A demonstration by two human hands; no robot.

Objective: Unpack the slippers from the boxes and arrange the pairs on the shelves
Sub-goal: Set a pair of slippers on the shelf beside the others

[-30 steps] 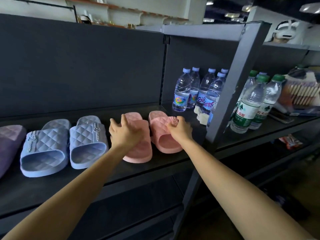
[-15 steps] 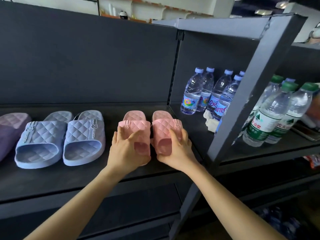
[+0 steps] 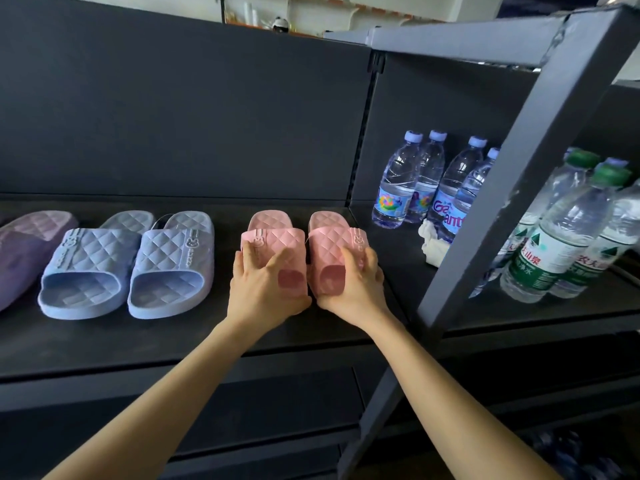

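Two pink quilted slippers stand side by side on the dark shelf (image 3: 104,344), toes toward me. My left hand (image 3: 263,289) grips the toe end of the left pink slipper (image 3: 273,237), fingers over its strap. My right hand (image 3: 349,289) grips the toe end of the right pink slipper (image 3: 329,237) the same way. To their left stands a blue pair (image 3: 128,265), and a purple slipper (image 3: 24,247) lies at the frame's left edge.
Clear water bottles with lilac caps (image 3: 415,181) stand at the back right, a crumpled white cloth (image 3: 433,244) before them. A slanted grey shelf post (image 3: 502,188) divides off green-capped bottles (image 3: 561,237). Lower shelves sit below.
Both hands have slid back from the slippers' straps to their toe ends, and the pink pair now stands straighter and closer together. The camera has moved nearer.
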